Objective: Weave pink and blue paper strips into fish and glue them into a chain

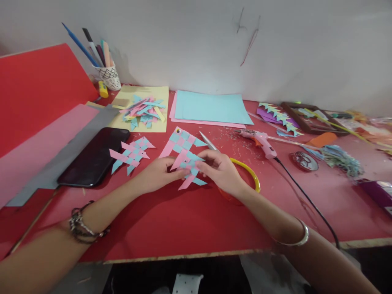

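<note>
Between my two hands is a small woven paper fish (189,160) of pink and blue strips, held just above the red tabletop. My left hand (161,173) pinches its left lower side, while my right hand (219,168) grips its right edge. Directly behind it lies a bigger pink and blue woven fish (183,141) with a googly eye, partly covered by the held one. Another woven fish (133,154) rests to the left, beside a black phone (94,157). Scissors with a yellow and orange handle (251,169) lie partly under my right hand.
Paper strips (145,110) are heaped on a yellow sheet at the back. Blue sheets (211,107) lie beside it. A pink glue gun (259,141) with a black cord sits right. A pen cup (108,75) stands back left; a wooden tray (312,118) is back right.
</note>
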{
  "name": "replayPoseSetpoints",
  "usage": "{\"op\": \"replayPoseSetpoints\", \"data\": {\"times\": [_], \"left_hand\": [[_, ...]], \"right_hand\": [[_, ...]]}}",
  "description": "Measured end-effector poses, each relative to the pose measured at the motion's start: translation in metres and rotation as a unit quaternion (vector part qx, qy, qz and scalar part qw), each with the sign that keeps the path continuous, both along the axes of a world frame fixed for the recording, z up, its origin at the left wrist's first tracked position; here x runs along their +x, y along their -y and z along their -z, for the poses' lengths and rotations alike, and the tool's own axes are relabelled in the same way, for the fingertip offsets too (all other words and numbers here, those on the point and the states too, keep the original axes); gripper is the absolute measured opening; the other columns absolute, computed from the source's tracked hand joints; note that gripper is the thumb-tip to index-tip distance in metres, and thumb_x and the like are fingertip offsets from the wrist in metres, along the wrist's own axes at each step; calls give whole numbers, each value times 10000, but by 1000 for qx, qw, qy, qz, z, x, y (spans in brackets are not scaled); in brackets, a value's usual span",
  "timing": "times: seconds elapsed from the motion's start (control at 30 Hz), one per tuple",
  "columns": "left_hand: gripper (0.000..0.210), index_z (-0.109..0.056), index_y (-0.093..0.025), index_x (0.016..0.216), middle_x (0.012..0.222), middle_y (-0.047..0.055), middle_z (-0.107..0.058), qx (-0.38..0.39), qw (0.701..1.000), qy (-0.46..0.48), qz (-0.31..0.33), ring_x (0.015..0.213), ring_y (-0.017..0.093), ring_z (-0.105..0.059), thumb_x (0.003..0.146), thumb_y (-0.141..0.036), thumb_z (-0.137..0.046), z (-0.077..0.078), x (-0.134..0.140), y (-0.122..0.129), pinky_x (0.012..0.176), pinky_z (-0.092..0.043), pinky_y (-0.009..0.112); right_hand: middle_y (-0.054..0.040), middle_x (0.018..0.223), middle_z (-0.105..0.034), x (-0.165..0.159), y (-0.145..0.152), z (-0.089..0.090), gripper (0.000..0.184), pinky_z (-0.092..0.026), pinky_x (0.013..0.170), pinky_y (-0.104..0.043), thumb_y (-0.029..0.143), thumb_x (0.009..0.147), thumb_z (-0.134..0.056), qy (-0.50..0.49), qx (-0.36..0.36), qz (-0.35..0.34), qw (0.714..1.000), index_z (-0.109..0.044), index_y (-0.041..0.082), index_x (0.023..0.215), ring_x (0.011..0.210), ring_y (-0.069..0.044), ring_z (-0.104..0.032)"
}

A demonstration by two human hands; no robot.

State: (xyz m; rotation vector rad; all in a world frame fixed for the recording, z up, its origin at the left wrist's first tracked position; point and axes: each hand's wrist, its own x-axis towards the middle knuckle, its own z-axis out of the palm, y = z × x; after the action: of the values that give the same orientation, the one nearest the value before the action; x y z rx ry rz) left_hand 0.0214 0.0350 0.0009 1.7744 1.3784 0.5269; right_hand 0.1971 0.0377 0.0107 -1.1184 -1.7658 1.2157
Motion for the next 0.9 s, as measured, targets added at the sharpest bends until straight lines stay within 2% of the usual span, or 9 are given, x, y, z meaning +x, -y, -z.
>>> {"op": "replayPoseSetpoints", "data": {"times": [0.13,0.3,0.43,0.53,0.67,0.73,0.77,0.83,0.9], "left_hand": [[395,-388,-187,479,479,-60,-292,17,999,4,-37,440,85,-293,666,-509,-518,0,-1,-4,415,-217,214],[406,-374,-188,482,482,-56,-317,33,996,26,-75,443,86,-315,696,-516,-483,1,-3,-5,425,-235,217],[438,-369,-191,476,463,-54,-342,7,993,21,-114,433,90,-345,703,-551,-470,1,-4,-4,437,-259,225],[441,-370,-192,465,460,-45,-374,2,991,63,-118,466,105,-412,720,-537,-473,2,-5,-5,450,-272,223],[447,-400,-186,442,547,2,-526,-6,984,125,-129,635,154,-555,719,-520,-509,2,-5,-6,491,-324,219],[434,-426,-187,436,573,13,-560,-11,982,132,-133,721,181,-583,709,-507,-535,2,-5,-6,531,-354,224],[429,-432,-188,431,563,12,-557,-13,983,132,-131,754,192,-589,704,-499,-546,2,-5,-6,554,-365,227],[425,-435,-191,428,550,9,-544,-18,984,130,-120,793,205,-590,703,-493,-552,2,-5,-4,590,-375,235],[436,-432,-194,435,559,8,-537,-21,985,128,-113,792,207,-583,722,-510,-522,1,-5,-3,604,-373,246]], "right_hand": [[45,612,-508,6,-8,5,129,-390,466,-196,305,761,-489,-26,7,48,999,-541,189,741,483,-56,-465],[38,596,-531,18,-22,5,79,-405,539,-217,224,650,-589,-18,51,140,989,-525,178,640,543,-69,-489],[21,610,-562,32,-35,-4,71,-411,539,-234,217,617,-602,-10,85,199,976,-551,168,625,549,-79,-497],[21,597,-567,47,-43,-14,106,-425,545,-248,241,599,-623,6,99,226,969,-555,164,627,525,-80,-503],[13,561,-575,75,-45,-26,148,-389,480,-250,303,619,-622,78,127,264,953,-579,165,651,452,-86,-470],[14,527,-551,92,-43,-29,171,-346,456,-251,343,686,-567,155,153,298,929,-574,177,646,413,-87,-420],[14,506,-527,100,-42,-30,203,-335,471,-256,352,722,-529,204,181,321,907,-547,185,607,417,-92,-411],[7,477,-474,117,-40,-28,282,-315,520,-272,349,760,-486,332,225,374,836,-464,199,522,468,-118,-432],[-12,503,-471,132,-41,-24,305,-282,521,-284,364,781,-446,425,206,422,774,-433,207,519,512,-149,-451]]}}
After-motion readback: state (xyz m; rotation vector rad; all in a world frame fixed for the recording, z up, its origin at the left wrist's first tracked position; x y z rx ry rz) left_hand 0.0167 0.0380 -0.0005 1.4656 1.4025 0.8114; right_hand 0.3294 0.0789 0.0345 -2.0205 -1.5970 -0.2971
